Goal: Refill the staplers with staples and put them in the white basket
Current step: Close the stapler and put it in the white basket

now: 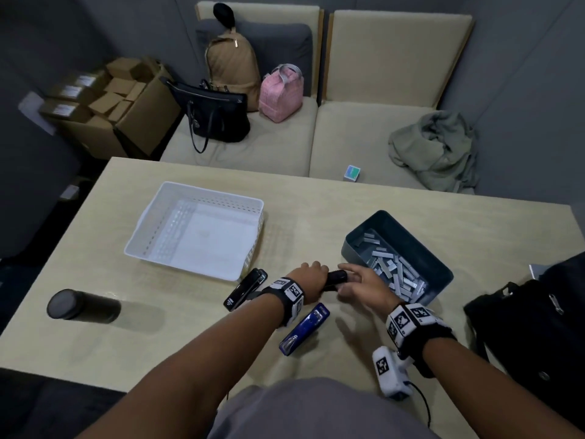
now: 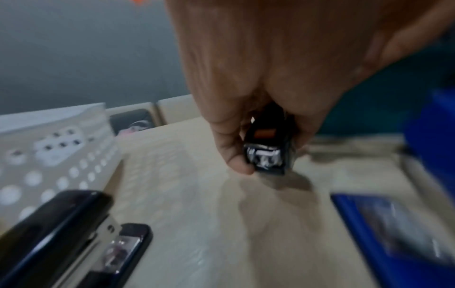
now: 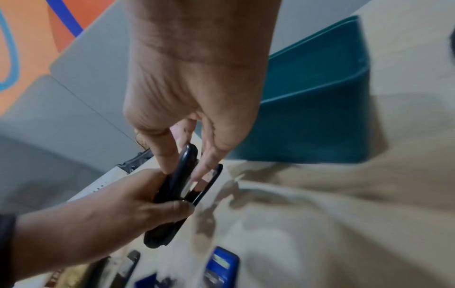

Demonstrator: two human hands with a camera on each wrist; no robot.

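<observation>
Both hands hold a black stapler (image 1: 335, 278) just above the table, between the white basket (image 1: 196, 231) and the teal tray (image 1: 399, 258) of staple strips (image 1: 392, 267). My left hand (image 1: 311, 274) grips its rear end (image 2: 267, 154). My right hand (image 1: 357, 280) pinches its front, fingers (image 3: 169, 155) on the top arm of the stapler (image 3: 182, 175). A second black stapler (image 1: 245, 288) lies beside the basket's near corner. A blue stapler (image 1: 305, 329) lies nearer to me, under my left wrist. The basket is empty.
A dark cylindrical bottle (image 1: 84, 305) lies at the table's left. A black bag (image 1: 531, 327) sits at the right edge. Beyond the table is a beige sofa with bags (image 1: 221, 112) and a green garment (image 1: 437, 147). Cardboard boxes (image 1: 117, 99) stand far left.
</observation>
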